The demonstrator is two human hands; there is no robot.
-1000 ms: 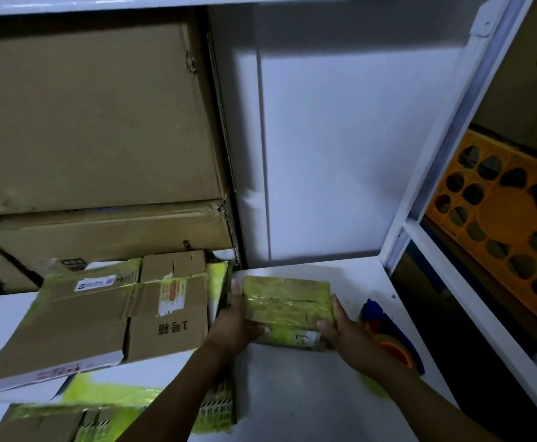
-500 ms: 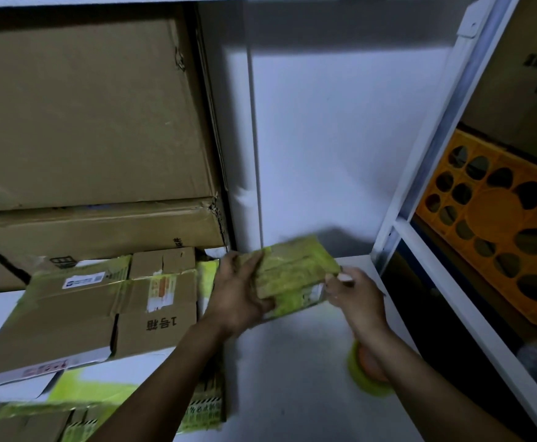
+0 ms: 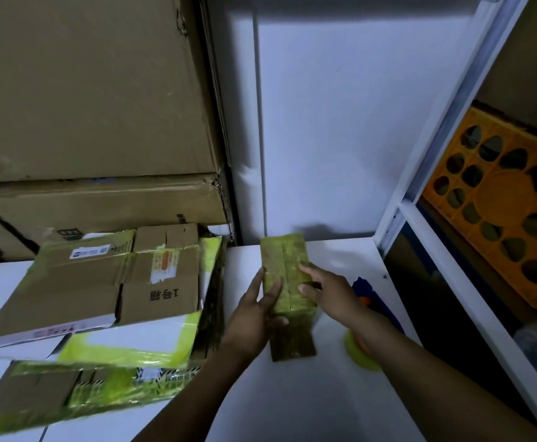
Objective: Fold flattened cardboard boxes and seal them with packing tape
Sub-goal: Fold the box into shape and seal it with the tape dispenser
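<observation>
White tabletop [image 3: 324, 403] against white wall, head view. Small taped box [image 3: 287, 266] sat mid-table, wrapped in yellow-green tape. Long axis ran 6 to 12 o'clock, far end pointed at wall, top seam lay same way. Left hand [image 3: 254, 320] gripped box's 9 o'clock side, fingers along it, thumb across near end. Right hand [image 3: 332, 293] gripped 3 o'clock side, index and thumb on top. Tape dispenser [image 3: 364, 354] lay at box's 4 o'clock, partly under right wrist. Flattened cartons [image 3: 101, 282] piled at 9 o'clock. Orange crate [image 3: 500, 215] at 2 o'clock.
</observation>
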